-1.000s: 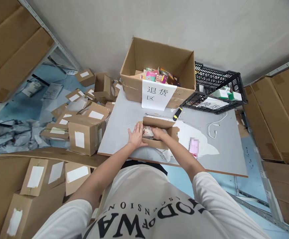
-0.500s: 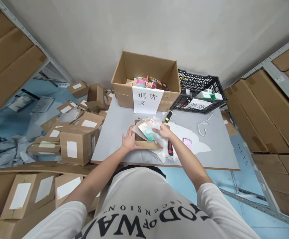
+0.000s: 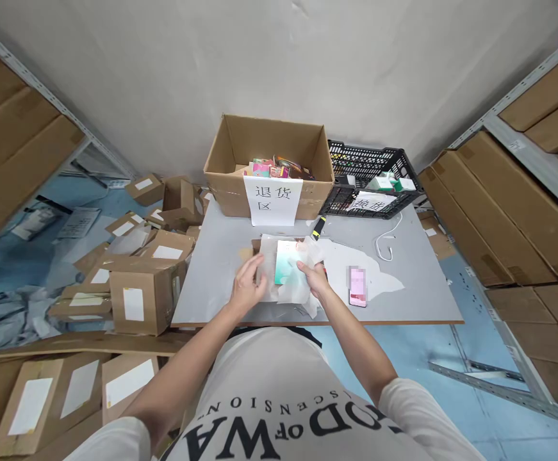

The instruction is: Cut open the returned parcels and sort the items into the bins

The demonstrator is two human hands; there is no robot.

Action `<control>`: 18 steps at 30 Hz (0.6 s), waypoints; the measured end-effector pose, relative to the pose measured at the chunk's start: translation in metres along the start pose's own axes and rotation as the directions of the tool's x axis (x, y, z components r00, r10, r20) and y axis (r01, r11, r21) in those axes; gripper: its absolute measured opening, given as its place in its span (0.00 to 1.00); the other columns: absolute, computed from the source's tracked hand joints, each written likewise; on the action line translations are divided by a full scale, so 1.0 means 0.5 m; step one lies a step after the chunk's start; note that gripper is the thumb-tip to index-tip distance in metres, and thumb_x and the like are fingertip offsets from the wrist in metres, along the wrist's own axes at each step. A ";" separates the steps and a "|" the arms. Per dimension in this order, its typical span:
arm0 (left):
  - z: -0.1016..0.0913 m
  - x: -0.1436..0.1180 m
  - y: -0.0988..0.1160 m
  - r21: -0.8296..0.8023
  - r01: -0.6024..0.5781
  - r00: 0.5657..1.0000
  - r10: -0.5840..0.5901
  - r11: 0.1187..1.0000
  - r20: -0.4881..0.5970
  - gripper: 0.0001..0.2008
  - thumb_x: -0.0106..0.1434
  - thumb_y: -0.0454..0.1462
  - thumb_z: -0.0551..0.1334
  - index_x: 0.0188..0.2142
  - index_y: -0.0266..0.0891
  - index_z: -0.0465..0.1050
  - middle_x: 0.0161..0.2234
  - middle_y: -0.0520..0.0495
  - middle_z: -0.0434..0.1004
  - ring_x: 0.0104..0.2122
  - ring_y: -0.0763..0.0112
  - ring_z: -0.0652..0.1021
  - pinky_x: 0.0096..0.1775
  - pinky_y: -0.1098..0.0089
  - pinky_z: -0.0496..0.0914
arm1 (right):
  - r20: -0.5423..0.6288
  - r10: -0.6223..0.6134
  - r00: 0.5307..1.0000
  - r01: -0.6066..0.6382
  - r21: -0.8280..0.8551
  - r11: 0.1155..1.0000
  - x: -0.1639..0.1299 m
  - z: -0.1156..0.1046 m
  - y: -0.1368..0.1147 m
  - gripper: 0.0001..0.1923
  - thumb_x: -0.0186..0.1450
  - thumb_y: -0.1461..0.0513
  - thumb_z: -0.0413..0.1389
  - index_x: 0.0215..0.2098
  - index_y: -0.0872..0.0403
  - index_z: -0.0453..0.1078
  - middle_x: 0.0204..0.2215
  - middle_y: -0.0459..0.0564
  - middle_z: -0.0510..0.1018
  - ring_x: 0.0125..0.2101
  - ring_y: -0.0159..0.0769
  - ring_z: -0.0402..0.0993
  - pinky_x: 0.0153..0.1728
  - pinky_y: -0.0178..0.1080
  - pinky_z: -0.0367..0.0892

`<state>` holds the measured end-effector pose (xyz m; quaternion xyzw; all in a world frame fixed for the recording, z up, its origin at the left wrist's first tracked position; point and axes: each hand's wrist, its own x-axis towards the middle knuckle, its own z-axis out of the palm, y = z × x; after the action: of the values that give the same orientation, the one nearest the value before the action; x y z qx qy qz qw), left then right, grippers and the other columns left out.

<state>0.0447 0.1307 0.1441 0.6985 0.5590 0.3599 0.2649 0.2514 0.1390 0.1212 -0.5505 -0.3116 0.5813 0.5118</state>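
My right hand [image 3: 315,279] grips a small white-and-teal box [image 3: 285,261] at its right side, thumb on top. A translucent white packing sheet [image 3: 294,292] lies loosely around the box, its upper face bare. At the sheet's left edge is my left hand [image 3: 248,280], fingers bent and thumb apart; whether it touches the sheet I cannot tell. Beneath the sheet, a small brown carton [image 3: 256,246] is mostly hidden.
At the back stand a large cardboard box [image 3: 221,195] of colourful packets and a black crate [image 3: 372,157]. A yellow-and-black cutter [image 3: 318,228], phone [image 3: 357,286] and white cable [image 3: 378,245] lie on the grey table [image 3: 202,282]. Cartons [image 3: 139,288] crowd the left.
The wrapped box has risen out of the open carton and now lies over it in my right hand. My left hand has left the carton's side for the sheet's edge. The view has shifted slightly.
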 end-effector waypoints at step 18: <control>-0.051 0.009 0.026 -0.865 0.444 0.840 -0.445 0.234 0.311 0.23 0.49 0.43 0.70 0.42 0.36 0.72 0.37 0.44 0.79 0.37 0.64 0.79 0.38 0.67 0.73 | 0.039 0.129 0.991 -0.134 0.220 0.966 -0.026 0.074 -0.005 0.30 0.54 0.49 0.61 0.51 0.53 0.65 0.49 0.56 0.75 0.46 0.45 0.74 0.44 0.46 0.72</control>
<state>0.0324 0.1311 0.1703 0.2444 0.4389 0.5156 0.6941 0.2148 0.1350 0.1352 -0.5022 -0.2135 0.6518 0.5267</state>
